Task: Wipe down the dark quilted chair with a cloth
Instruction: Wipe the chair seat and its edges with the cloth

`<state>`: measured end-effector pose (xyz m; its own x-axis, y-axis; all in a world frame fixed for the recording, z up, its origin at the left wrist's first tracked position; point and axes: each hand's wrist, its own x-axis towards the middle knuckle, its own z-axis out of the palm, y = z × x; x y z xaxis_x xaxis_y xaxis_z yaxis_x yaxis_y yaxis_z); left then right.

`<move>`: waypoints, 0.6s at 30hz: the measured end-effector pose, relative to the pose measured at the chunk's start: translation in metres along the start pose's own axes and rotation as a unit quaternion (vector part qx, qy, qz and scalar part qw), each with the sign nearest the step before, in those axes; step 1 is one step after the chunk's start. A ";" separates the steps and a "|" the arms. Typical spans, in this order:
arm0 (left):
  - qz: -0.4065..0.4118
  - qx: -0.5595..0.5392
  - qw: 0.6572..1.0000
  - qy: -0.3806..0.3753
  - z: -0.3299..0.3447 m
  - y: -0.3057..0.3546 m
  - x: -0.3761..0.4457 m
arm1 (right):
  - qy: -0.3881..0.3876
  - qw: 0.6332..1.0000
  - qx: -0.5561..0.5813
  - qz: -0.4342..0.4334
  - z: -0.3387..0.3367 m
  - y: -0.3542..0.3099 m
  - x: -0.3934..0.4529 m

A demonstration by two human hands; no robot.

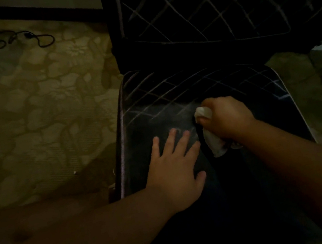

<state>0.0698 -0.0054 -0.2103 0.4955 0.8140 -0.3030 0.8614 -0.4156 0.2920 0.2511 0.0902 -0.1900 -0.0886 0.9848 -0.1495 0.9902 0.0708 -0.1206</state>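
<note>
**Cloth on the chair seat**

The chair [174, 102] fills the right half of the view, dark, with pale criss-cross stitching on seat and backrest. The right hand [226, 119] is curled into a fist round a white cloth [214, 142], which sits bunched on the middle of the seat; one end of the cloth shows above the thumb and the rest hangs out below the fist. Just to the left, the left hand [175, 162] lies flat on the seat, palm down, fingers straight and slightly spread, close to the cloth. To the left lies a patterned beige carpet [37, 112], with a black cable [20, 37] at the far left.
</note>
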 end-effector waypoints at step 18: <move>-0.004 0.014 0.993 0.115 0.032 -0.030 0.003 | 0.029 0.999 0.007 0.011 -0.001 0.004 0.029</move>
<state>0.0484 -0.0035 -0.2487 0.4536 0.8867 -0.0893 0.8690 -0.4179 0.2649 0.2530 0.1195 -0.1942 -0.0600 0.9936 -0.0955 0.9901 0.0471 -0.1326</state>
